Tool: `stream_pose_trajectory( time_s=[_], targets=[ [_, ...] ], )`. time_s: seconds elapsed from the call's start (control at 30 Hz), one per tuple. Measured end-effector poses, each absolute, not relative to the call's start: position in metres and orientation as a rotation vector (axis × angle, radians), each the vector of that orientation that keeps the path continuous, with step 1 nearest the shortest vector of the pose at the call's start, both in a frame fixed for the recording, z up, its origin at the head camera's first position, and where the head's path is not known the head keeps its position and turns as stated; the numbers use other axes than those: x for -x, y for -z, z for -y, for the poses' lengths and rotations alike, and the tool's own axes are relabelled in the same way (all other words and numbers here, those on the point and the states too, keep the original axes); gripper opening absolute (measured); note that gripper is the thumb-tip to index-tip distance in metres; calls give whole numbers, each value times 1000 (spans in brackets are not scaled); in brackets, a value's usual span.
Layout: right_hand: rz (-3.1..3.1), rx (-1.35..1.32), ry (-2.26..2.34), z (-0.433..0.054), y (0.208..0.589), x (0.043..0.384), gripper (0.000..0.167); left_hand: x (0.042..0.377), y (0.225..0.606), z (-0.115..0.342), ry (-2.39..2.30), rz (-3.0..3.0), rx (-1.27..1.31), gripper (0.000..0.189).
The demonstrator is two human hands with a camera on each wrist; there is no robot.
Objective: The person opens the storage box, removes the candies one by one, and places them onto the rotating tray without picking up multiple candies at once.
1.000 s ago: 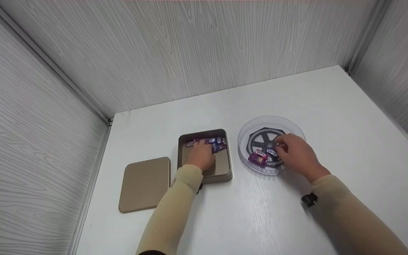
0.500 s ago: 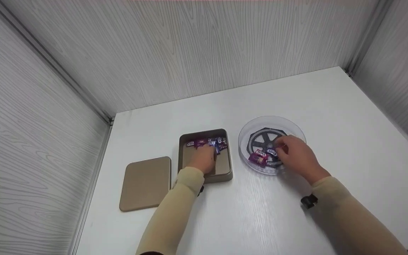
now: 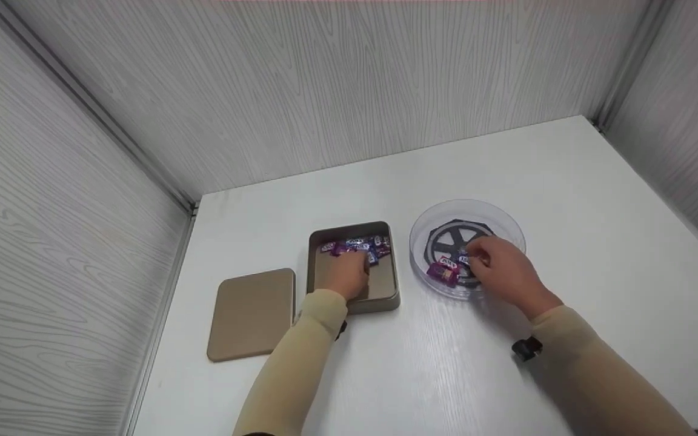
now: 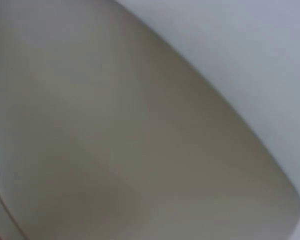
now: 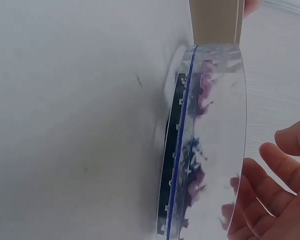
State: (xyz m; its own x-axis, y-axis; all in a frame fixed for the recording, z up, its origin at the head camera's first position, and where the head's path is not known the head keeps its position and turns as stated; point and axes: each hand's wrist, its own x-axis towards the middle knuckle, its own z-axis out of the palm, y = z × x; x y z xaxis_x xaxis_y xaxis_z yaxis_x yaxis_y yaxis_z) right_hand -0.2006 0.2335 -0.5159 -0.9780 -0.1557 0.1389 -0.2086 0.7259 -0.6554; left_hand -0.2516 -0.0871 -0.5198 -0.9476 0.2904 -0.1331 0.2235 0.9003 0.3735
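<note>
In the head view my left hand [image 3: 348,275] reaches into an open bronze-coloured tin [image 3: 379,290]. Its fingertips are hidden beside several small wrapped candies [image 3: 358,244] in purple and blue, grouped at the tin's far end. My right hand [image 3: 509,272] is at the near right side of a round clear plastic dish [image 3: 418,242]. Its thumb and forefinger are close to a dark blue wrapped candy [image 3: 463,260]; a pink-and-purple candy [image 3: 444,272] lies beside it. In the right wrist view the right hand's fingers [image 5: 280,167] are loosely bent, with nothing seen between them.
The tin's flat lid [image 3: 251,318] lies on the white table [image 3: 409,375] to the left of the tin. A dark wheel-shaped pattern [image 3: 446,238] shows in the dish. Pale wood-grain panels [image 3: 349,79] stand behind and at both sides.
Inside the tin, my left hand has drawn back a little and its fingers have bent out of sight. More of the candies show there, slightly shifted. My right hand has barely moved beside the dish.
</note>
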Motion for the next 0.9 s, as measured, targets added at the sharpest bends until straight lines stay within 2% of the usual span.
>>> stream_pose_trajectory(
  time_s=[0.43,0.73,0.9],
  targets=[
    [2800,-406,-1167,-211,522,192,23,238,505,101,-883,-2903,-276,9],
    [2718,-603,-1232,-182,520,180,21,210,497,99,-1297,-2783,-248,14],
    [2669,-674,-1267,-163,514,170,27,195,492,84,-1425,-2708,-309,16]
  ],
)
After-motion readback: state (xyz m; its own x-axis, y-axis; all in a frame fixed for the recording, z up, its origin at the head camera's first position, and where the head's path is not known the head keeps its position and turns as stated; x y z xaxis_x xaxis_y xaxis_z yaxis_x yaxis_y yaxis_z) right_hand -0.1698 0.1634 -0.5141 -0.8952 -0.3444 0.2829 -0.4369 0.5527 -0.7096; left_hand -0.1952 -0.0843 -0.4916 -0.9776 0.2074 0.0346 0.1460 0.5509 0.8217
